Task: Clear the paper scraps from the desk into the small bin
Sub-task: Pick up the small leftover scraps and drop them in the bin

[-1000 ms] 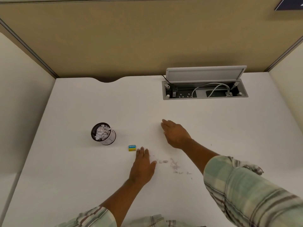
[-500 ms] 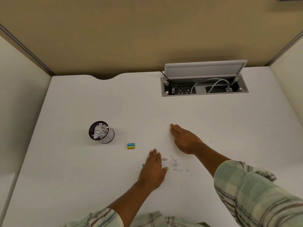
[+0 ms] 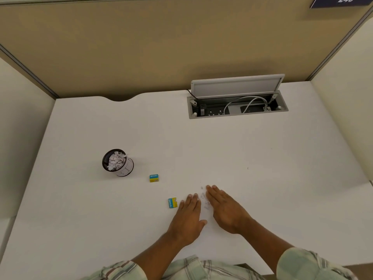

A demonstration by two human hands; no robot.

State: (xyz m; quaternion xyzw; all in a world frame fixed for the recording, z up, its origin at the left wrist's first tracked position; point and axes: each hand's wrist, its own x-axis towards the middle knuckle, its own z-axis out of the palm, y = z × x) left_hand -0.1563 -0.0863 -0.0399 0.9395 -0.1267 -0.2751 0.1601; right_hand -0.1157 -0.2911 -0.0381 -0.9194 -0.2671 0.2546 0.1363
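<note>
Small white paper scraps (image 3: 203, 199) lie in a thin cluster on the white desk (image 3: 80, 209), squeezed between my two hands. My left hand (image 3: 188, 216) rests flat, palm down, fingers together, on the left of the cluster. My right hand (image 3: 226, 210) lies flat on its right side, almost touching the left. Neither hand holds anything. The small black mesh bin (image 3: 117, 163), filled with white scraps, stands upright far to the left of the hands.
Two small blue-and-yellow eraser boxes lie on the desk: one eraser box (image 3: 154, 178) right of the bin, the other eraser box (image 3: 172, 202) beside my left fingertips. An open cable hatch (image 3: 237, 107) with sockets and white cables sits at the back. Partition walls surround the desk.
My right hand slid left and toward me, my left hand shifted right, closing on the scraps and bunching them together. The second eraser box came out from under my left hand.
</note>
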